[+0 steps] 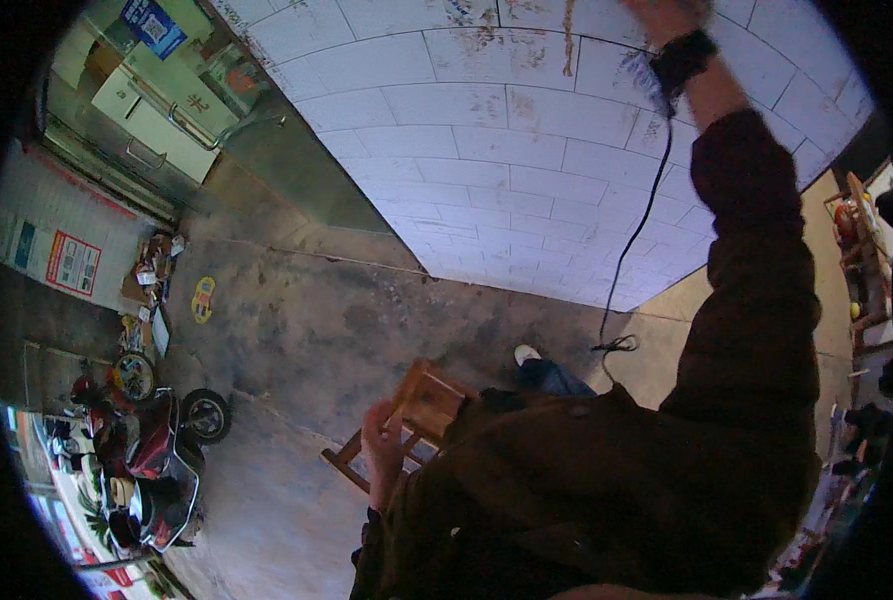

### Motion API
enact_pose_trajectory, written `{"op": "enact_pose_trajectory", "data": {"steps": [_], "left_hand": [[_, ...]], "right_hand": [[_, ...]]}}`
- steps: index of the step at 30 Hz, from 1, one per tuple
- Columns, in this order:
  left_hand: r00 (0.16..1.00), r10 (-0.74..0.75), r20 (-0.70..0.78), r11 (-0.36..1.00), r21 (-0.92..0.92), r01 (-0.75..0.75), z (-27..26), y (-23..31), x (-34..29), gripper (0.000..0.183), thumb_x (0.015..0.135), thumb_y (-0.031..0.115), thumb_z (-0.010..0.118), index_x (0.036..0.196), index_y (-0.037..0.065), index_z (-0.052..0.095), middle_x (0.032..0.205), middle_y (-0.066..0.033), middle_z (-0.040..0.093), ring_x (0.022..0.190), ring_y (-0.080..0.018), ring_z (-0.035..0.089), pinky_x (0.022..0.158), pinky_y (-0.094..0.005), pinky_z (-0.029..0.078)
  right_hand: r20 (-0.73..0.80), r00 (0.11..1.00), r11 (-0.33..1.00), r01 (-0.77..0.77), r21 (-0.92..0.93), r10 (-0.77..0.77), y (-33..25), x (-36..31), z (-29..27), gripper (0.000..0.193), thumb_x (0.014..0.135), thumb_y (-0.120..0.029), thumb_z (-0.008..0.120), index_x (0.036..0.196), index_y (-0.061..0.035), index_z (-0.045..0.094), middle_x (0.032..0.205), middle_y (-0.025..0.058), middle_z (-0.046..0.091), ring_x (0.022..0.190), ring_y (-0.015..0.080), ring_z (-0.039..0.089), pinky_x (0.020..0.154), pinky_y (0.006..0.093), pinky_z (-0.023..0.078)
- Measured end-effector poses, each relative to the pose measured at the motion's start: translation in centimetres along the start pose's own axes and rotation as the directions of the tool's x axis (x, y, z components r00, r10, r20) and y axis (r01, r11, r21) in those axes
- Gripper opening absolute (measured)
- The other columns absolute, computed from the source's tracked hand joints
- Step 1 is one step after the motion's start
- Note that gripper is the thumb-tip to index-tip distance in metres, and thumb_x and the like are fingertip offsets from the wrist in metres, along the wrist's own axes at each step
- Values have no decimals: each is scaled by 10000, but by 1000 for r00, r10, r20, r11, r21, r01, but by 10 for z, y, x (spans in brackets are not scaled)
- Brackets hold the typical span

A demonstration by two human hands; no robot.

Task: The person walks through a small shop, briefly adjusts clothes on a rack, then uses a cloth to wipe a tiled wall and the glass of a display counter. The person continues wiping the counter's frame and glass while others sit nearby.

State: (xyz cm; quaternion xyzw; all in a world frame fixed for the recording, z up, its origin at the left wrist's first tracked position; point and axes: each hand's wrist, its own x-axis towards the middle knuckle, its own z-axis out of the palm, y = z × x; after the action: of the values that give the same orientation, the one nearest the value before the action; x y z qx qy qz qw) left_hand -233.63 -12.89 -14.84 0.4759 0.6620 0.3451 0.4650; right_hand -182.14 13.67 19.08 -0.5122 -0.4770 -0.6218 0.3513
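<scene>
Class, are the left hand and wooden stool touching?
Cannot tell: in the head view, the left hand overlaps the wooden stool without plain contact or gap.

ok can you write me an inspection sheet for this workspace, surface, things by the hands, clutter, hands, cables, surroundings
Surface: white block-patterned wall, brown marks near the top; stained grey concrete floor below.
Job's things: the wall, plus a brown wooden stool low in view.
Clutter: pile of cardboard boxes and mixed items at left; dark red scooter nearby.
Hands: right hand raised at the wall, blurred and cut off, contact unclear; left hand at the stool, grip unclear.
Cables: thin black cable hanging from the black wristband, looped lower down.
Surroundings: glass door upper left; wooden shelf at right.
</scene>
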Motion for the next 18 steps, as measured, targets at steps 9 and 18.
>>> {"op": "enact_pose_trajectory", "data": {"steps": [9,18], "left_hand": [[997,20,-76,998,57,-16,-1,-21,3,319,845,132,581,1139,17,543,1130,-115,564,945,-194,561,727,-316,456],[978,-40,-203,966,241,90,-14,-19,-42,296,833,118,561,1112,21,565,1123,-126,559,889,-190,566,687,-310,459]], "right_hand": [[268,826,679,178,712,-497,-160,-268,45,397,787,-137,563,1179,-80,540,1378,130,376,1299,302,299,1097,450,221],[502,338,598,312,738,-796,-164,-397,0,341,779,-96,509,1090,18,590,1321,129,428,1300,300,289,1122,464,185]]}}
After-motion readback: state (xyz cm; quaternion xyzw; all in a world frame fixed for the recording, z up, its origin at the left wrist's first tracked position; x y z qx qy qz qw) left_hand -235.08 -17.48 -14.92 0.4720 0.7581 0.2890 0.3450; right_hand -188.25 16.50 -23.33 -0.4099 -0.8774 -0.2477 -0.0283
